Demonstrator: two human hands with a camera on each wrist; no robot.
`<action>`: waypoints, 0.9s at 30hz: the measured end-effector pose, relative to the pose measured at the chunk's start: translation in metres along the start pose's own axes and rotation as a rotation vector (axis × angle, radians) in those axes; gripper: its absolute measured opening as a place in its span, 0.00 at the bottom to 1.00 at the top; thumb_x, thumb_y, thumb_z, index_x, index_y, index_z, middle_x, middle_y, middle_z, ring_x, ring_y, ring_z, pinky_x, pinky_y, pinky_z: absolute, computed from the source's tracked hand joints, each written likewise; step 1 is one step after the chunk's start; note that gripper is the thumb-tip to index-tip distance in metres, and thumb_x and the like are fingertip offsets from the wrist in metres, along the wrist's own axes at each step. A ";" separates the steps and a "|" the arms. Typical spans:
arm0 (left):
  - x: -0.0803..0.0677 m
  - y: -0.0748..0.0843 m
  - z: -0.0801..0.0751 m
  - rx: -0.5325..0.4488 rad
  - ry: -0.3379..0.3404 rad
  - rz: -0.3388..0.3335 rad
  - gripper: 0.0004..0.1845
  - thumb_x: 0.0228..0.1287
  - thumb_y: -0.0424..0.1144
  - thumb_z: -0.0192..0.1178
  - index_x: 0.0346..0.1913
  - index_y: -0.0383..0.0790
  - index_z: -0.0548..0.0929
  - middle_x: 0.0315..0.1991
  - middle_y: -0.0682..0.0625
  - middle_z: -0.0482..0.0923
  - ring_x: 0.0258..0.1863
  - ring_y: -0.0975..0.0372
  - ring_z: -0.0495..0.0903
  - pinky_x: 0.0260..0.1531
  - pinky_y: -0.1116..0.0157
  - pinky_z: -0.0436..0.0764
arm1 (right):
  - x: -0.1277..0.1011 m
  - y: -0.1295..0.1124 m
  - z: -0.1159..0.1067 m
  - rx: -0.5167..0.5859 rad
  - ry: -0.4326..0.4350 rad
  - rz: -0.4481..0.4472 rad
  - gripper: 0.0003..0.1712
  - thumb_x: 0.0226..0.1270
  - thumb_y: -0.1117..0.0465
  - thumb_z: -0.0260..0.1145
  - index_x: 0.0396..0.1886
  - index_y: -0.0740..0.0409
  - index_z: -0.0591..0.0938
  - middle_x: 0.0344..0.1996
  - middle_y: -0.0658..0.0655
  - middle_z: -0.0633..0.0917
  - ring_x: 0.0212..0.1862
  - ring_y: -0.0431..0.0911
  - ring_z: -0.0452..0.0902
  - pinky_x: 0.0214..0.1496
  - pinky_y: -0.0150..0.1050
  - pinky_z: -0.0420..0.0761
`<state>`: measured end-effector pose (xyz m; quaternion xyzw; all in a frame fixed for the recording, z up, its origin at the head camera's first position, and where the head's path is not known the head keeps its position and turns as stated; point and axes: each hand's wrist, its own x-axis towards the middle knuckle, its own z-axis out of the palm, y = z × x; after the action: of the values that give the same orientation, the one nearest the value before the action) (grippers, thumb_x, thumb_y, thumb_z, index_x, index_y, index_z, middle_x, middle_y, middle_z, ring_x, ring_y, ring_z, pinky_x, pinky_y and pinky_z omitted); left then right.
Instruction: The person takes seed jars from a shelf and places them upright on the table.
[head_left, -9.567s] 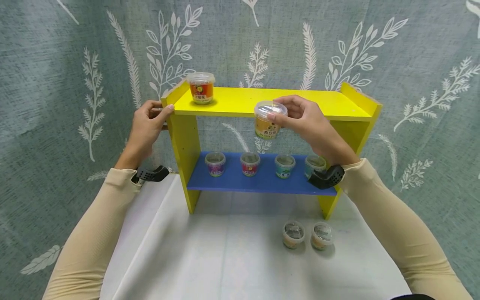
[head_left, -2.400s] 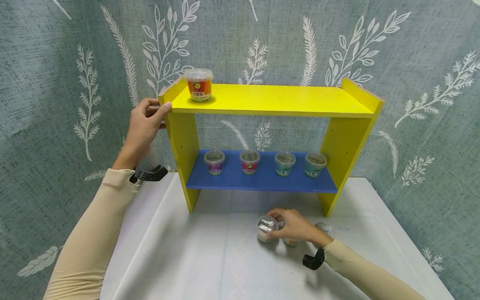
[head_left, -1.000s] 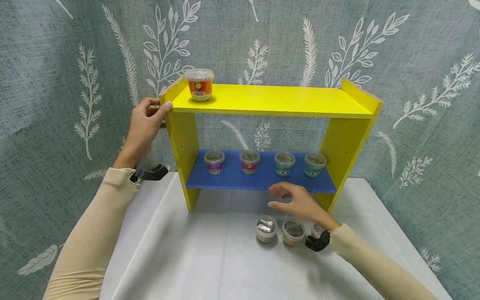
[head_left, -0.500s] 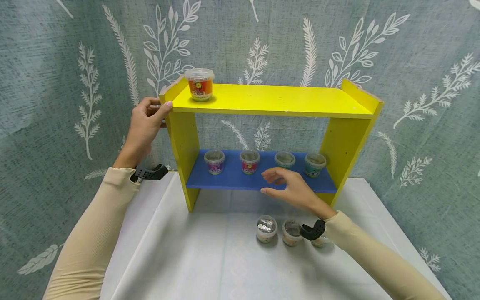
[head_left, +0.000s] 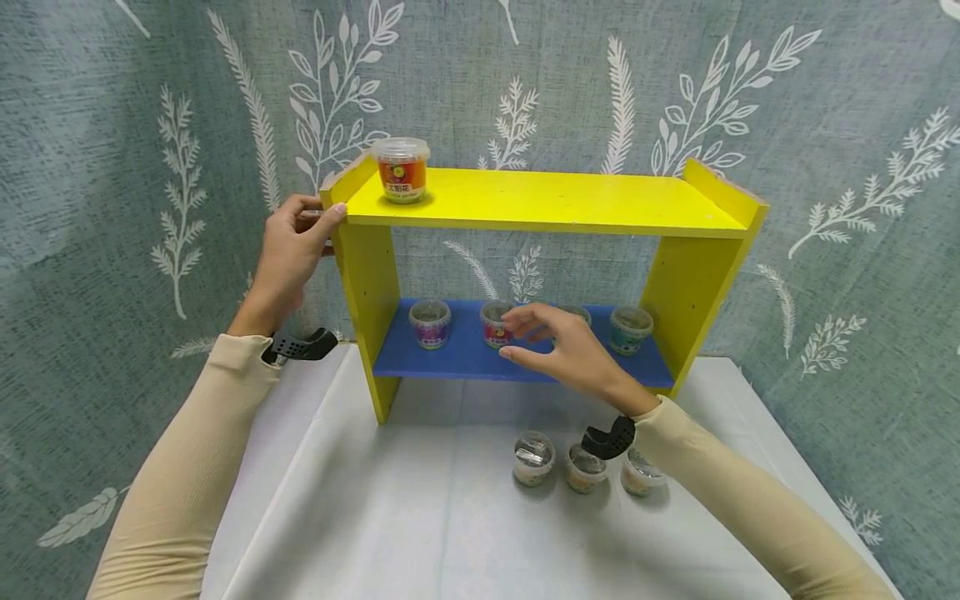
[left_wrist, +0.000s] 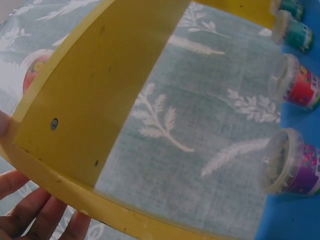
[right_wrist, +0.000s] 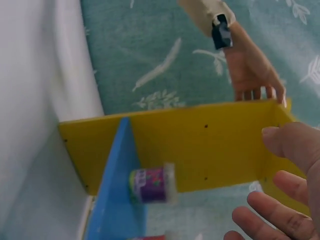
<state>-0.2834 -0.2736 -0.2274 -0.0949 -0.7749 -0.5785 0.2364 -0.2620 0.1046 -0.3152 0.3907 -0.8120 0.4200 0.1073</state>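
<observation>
My left hand [head_left: 298,243] grips the top left corner of the yellow shelf unit [head_left: 540,200]; its fingers [left_wrist: 30,215] curl under the side panel [left_wrist: 100,100]. My right hand [head_left: 517,336] hovers open in front of the blue lower shelf [head_left: 450,358], fingertips beside the red-labelled cup [head_left: 493,327]. A purple cup [head_left: 430,323] stands to its left, and a teal cup [head_left: 630,329] to the right. My hand mostly hides another cup [head_left: 576,313]. In the right wrist view, my spread fingers [right_wrist: 265,205] are near the purple cup [right_wrist: 152,185].
An orange-labelled cup [head_left: 401,170] stands on the top shelf at the left end. Three lidded cups [head_left: 533,458] sit in a row on the white table [head_left: 420,517] in front of the shelf. A leaf-patterned curtain [head_left: 112,167] hangs behind.
My right hand set its cup down beside the two on the table, let go, then rose up and left to the blue shelf. The left hand has not moved.
</observation>
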 end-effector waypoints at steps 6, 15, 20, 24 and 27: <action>0.000 -0.001 -0.001 -0.004 -0.002 0.003 0.25 0.73 0.56 0.61 0.63 0.44 0.75 0.53 0.50 0.77 0.51 0.59 0.78 0.49 0.64 0.80 | 0.015 -0.016 0.000 0.014 0.016 -0.045 0.25 0.67 0.53 0.76 0.61 0.51 0.82 0.51 0.49 0.85 0.50 0.47 0.83 0.56 0.47 0.83; 0.000 0.000 -0.001 -0.006 -0.003 0.001 0.25 0.73 0.56 0.61 0.63 0.44 0.75 0.53 0.50 0.77 0.50 0.59 0.79 0.48 0.65 0.81 | 0.034 -0.037 -0.001 0.030 0.039 -0.111 0.23 0.68 0.56 0.75 0.61 0.53 0.81 0.51 0.53 0.85 0.50 0.49 0.83 0.55 0.45 0.84; 0.001 0.000 -0.003 0.000 -0.006 -0.005 0.26 0.73 0.56 0.61 0.64 0.44 0.74 0.54 0.49 0.77 0.51 0.59 0.78 0.49 0.64 0.81 | 0.042 -0.043 -0.002 0.056 0.028 -0.120 0.24 0.69 0.58 0.74 0.62 0.56 0.80 0.52 0.56 0.85 0.51 0.49 0.82 0.55 0.44 0.83; 0.001 0.000 -0.002 0.001 -0.003 -0.003 0.26 0.73 0.57 0.61 0.63 0.44 0.75 0.54 0.49 0.77 0.51 0.59 0.78 0.49 0.64 0.81 | 0.049 -0.048 -0.002 0.053 0.033 -0.131 0.24 0.69 0.59 0.74 0.62 0.56 0.80 0.52 0.55 0.85 0.52 0.45 0.82 0.56 0.41 0.83; 0.001 0.000 -0.002 -0.003 -0.002 0.002 0.25 0.73 0.56 0.61 0.62 0.44 0.75 0.53 0.49 0.77 0.50 0.58 0.78 0.48 0.64 0.81 | 0.053 -0.052 -0.003 0.056 0.036 -0.143 0.24 0.69 0.59 0.74 0.62 0.57 0.80 0.51 0.55 0.85 0.52 0.46 0.82 0.56 0.40 0.82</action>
<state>-0.2840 -0.2752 -0.2268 -0.0967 -0.7741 -0.5795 0.2359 -0.2606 0.0600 -0.2560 0.4428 -0.7681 0.4407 0.1407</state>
